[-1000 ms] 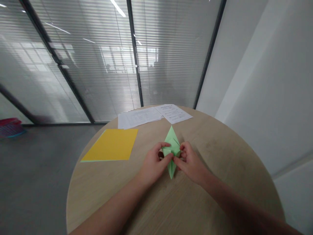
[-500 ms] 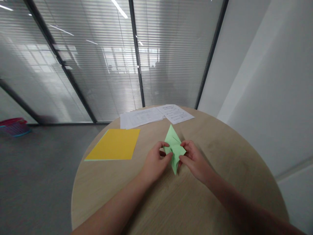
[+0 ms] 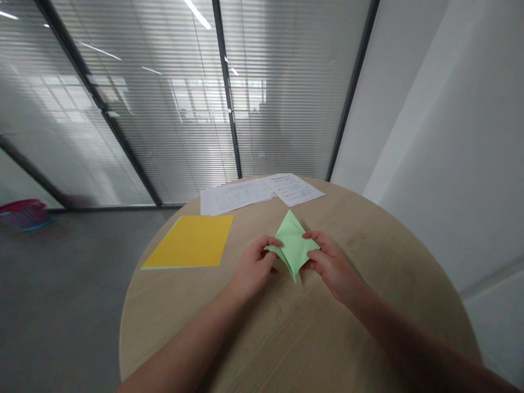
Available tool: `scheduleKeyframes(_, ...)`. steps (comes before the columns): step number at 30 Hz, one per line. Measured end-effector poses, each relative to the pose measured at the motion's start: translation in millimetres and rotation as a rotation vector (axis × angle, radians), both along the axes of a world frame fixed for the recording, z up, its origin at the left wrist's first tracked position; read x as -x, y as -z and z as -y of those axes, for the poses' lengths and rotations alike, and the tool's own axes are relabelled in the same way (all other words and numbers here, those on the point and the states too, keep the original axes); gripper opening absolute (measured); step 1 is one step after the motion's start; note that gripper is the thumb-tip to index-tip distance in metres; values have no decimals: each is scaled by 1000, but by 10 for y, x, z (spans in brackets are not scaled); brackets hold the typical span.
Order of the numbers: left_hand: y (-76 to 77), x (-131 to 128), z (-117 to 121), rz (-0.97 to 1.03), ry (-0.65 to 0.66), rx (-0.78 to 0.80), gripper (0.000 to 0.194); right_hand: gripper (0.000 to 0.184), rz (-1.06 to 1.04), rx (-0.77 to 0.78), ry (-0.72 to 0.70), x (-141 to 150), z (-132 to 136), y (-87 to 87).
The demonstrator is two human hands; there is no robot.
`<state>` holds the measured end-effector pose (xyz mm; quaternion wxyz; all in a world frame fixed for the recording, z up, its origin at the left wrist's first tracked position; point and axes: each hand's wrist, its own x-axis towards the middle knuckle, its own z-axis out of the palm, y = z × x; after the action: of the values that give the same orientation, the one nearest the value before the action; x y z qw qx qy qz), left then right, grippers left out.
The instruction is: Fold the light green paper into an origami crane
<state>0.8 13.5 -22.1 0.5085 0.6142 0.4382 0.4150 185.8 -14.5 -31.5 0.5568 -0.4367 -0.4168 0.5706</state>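
Green paper (image 3: 295, 244) – folded, diamond-like, held between both hands over the table (image 3: 266, 344). Left to right: basket (image 3: 25, 214) on floor, well apart from table. Yellow sheet (image 3: 190, 242) on table, pale green edge showing under it. White printouts (image 3: 235, 197) behind, near far rim. Left hand (image 3: 250, 268) pinching green paper's left flap – right hand (image 3: 336, 267) gripping its right corner.

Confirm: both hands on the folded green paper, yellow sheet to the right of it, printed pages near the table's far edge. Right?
One error: the yellow sheet lies left of the folded green paper, as the head view shows. The left hand and right hand are both on the green paper, and the printed pages are near the table's far edge.
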Motion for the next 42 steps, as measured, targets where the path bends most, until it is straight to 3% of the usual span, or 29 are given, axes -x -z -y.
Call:
scheduleKeyframes(11, -32, 0, 32, 74, -18, 4, 30, 45, 94, -103, 4, 3, 13, 36)
scheduleKeyframes(23, -27, 5, 32, 162, -64, -9, 20, 46, 65, -109, 0, 75, 59, 4)
scheduleKeyframes(30, -24, 3, 18, 153, -75, -20, 17, 49, 206, -137, 61, 5, -15, 120)
scheduleKeyframes(34, -17, 12, 2, 135, -65, -38, 20, 50, 149, -111, 64, -17, -37, 134)
scheduleKeyframes(42, -30, 13, 8, 167, -22, -28, 22, 49, -38, -22, 52, -13, 11, -25)
